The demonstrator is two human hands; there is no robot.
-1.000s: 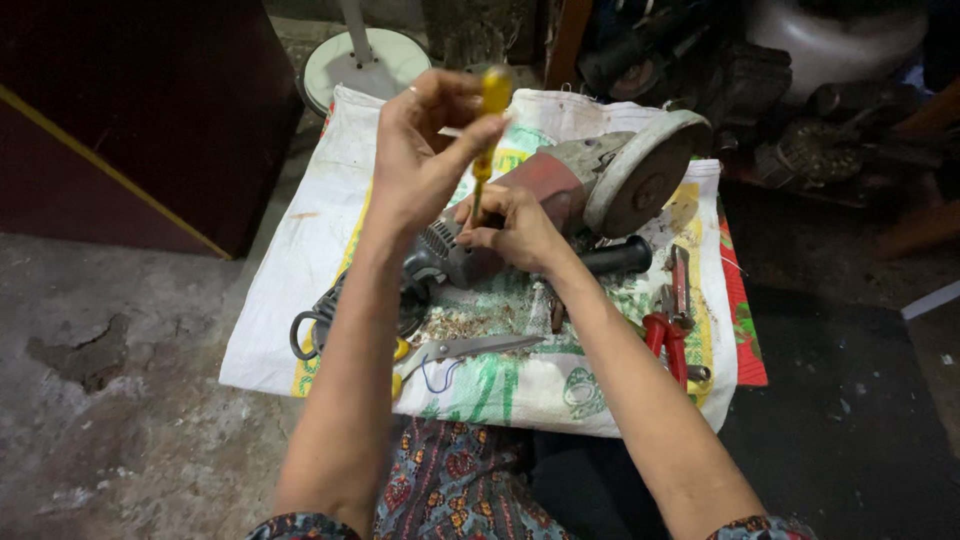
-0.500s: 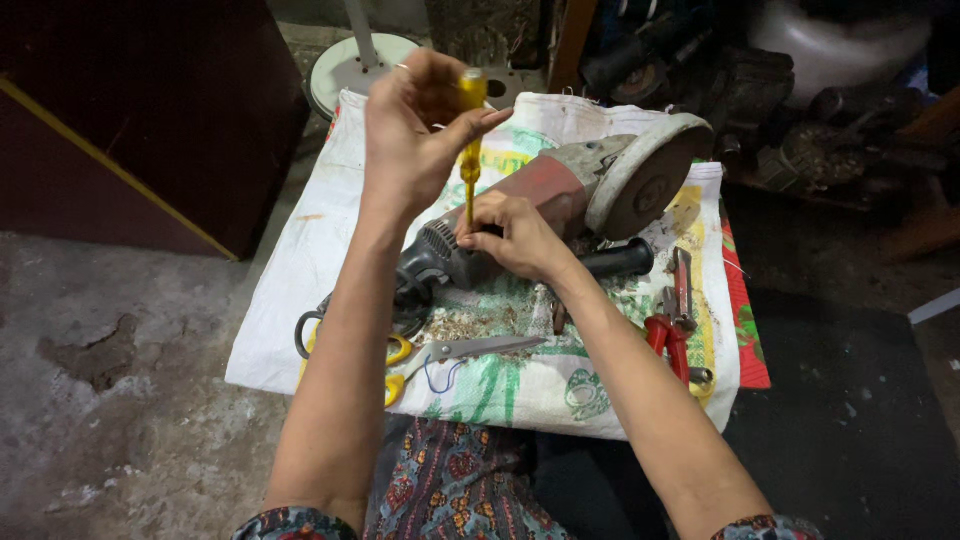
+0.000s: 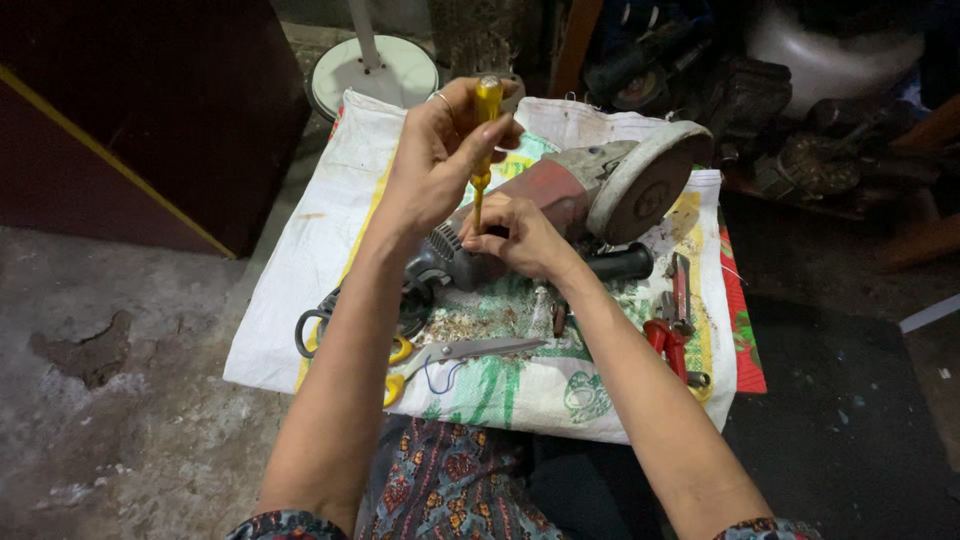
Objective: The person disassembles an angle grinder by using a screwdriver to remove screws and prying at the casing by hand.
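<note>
— What do the hands hold?
— The left hand (image 3: 435, 160) grips a yellow screwdriver (image 3: 484, 130) upright; the right hand (image 3: 520, 238) steadies its tip on the angle grinder (image 3: 590, 190) — lying on a white sack (image 3: 320, 250).

A slim yellow-handled screwdriver (image 3: 483, 150) stands nearly upright, its tip down on the grey rear end of a worn red-bodied angle grinder (image 3: 560, 205), which lies on its side across the far half of the white woven sack (image 3: 320, 250), disc guard toward the far right corner.
</note>
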